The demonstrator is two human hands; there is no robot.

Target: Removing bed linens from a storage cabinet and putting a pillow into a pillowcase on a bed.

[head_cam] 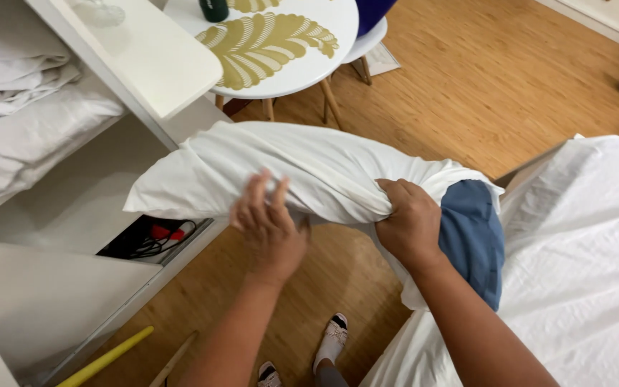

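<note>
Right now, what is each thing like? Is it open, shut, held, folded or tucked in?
White pillowcase: bunched, held off the floor.
Blue pillow: partly tucked in, one end sticking out.
Left hand: fingers spread on the pillowcase, blurred.
Right hand: grip shut on the pillowcase.
Shelf linens: folded, stacked.
Bed sheet: spread, wrinkled.

Bright even light, soft shadows, motion-blurred fingers.

You look down from your head, close over both forearms, facing the wooden floor (467,79), shelves left, bed (589,236) right, round table (281,50) far.
</note>
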